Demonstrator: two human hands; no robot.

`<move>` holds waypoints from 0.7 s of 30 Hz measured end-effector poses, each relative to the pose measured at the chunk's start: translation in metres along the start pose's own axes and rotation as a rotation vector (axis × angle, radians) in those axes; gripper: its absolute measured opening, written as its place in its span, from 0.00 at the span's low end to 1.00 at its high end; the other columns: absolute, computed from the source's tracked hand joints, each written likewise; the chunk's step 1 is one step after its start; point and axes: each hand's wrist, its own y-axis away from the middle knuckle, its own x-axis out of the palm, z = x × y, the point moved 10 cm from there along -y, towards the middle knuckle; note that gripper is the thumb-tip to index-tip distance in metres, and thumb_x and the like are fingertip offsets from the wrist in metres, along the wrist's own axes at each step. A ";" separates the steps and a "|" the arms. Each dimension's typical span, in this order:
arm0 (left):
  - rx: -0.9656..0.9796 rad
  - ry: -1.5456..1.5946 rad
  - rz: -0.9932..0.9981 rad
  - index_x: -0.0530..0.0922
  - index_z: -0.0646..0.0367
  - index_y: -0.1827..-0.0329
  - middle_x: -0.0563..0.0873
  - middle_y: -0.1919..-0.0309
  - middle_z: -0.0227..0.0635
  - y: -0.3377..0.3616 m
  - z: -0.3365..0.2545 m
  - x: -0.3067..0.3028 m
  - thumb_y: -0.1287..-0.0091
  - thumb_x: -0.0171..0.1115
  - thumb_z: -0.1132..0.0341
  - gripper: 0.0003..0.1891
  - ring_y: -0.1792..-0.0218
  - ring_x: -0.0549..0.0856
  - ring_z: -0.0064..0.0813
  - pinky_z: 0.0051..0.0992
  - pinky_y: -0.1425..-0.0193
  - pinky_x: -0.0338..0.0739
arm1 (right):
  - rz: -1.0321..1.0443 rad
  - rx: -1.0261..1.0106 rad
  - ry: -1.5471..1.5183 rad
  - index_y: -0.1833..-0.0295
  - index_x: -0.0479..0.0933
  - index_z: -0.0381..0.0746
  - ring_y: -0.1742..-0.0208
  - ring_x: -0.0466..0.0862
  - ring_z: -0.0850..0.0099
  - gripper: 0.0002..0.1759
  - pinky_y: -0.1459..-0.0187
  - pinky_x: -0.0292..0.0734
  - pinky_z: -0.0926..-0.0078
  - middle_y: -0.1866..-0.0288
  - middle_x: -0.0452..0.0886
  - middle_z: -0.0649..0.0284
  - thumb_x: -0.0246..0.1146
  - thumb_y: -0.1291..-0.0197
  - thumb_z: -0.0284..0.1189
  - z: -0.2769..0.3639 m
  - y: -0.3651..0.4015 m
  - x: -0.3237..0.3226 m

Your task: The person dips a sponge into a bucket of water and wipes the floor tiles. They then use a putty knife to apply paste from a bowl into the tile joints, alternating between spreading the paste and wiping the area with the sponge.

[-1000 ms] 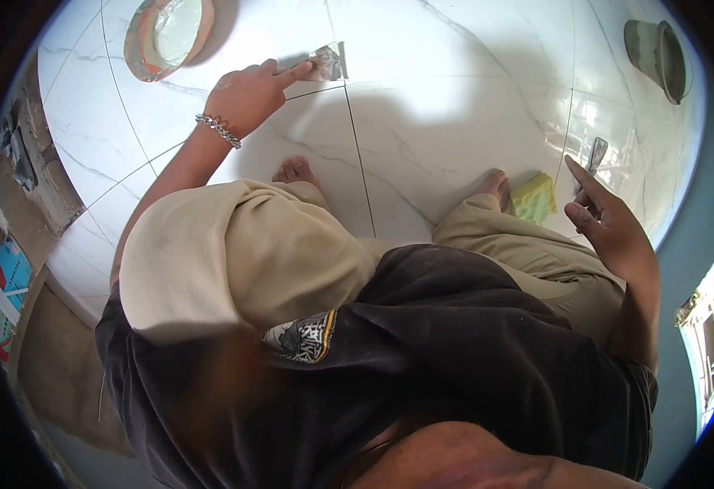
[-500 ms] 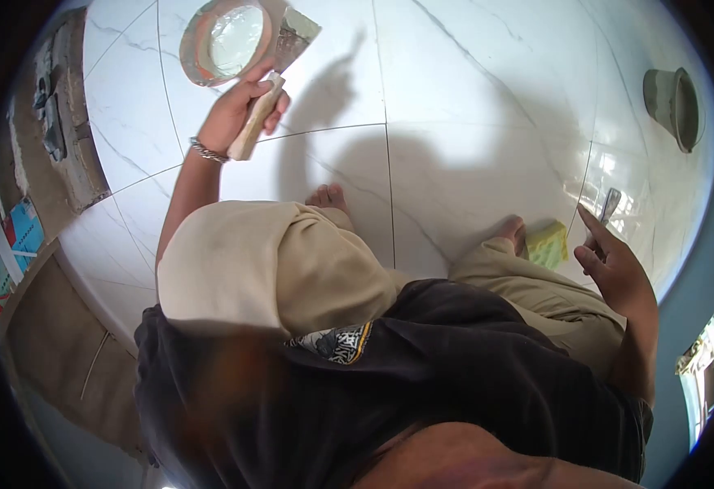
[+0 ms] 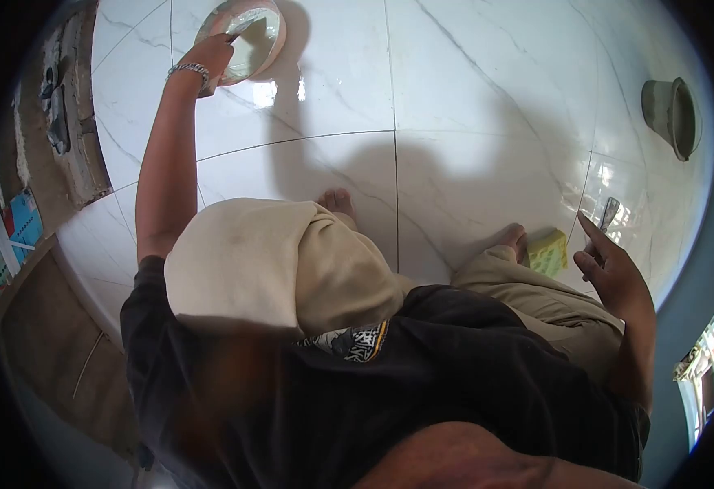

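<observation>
Fingers (image 3: 220, 42) of your L hand (image 3: 209, 55) curl round a scraper (image 3: 247, 31) dipped in the bowl (image 3: 279, 39), arm straight out. R hand (image 3: 614, 273), well apart from bowl: fingers half-extended, grip unclear.

— How's my light?
— Strong. Your floor (image 3: 471, 98) is bright white, with glare flaring just beside the bowl (image 3: 247, 37) and again on the tiles near your right hand (image 3: 610, 269).
— Shadows?
— Your own, big and fairly hard-edged, falls across the tiles ahead of you, so the light comes from behind you. Your shirt (image 3: 455, 367) sits dim under the lens.
— Sharp enough?
— In the middle, yes. Close to you it goes soft, and there's an orange smear of blur at lower left. The fisheye bows your tile joints, squeezes the bucket (image 3: 673, 114) at the rim, and a black ring cuts off every corner.
</observation>
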 end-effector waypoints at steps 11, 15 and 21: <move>0.393 -0.564 -0.010 0.84 0.65 0.60 0.86 0.50 0.50 0.000 -0.048 0.049 0.36 0.55 0.72 0.10 0.52 0.87 0.49 0.42 0.45 0.82 | 0.003 0.002 0.023 0.19 0.60 0.43 0.70 0.71 0.77 0.36 0.62 0.72 0.75 0.67 0.75 0.64 0.61 0.30 0.38 0.002 0.000 0.000; 0.721 -0.574 -0.024 0.84 0.63 0.53 0.86 0.62 0.44 0.039 -0.055 0.041 0.32 0.54 0.69 0.13 0.64 0.88 0.40 0.35 0.59 0.84 | 0.016 -0.003 0.028 0.19 0.60 0.43 0.69 0.72 0.77 0.36 0.61 0.72 0.75 0.66 0.75 0.64 0.61 0.30 0.37 0.002 -0.001 0.001; 0.071 0.908 0.254 0.65 0.53 0.22 0.81 0.70 0.32 0.125 -0.023 -0.008 0.27 0.53 0.58 0.30 0.73 0.77 0.18 0.21 0.71 0.75 | 0.017 0.012 0.016 0.19 0.60 0.44 0.67 0.74 0.74 0.36 0.58 0.74 0.73 0.66 0.76 0.63 0.61 0.30 0.37 0.004 0.000 0.000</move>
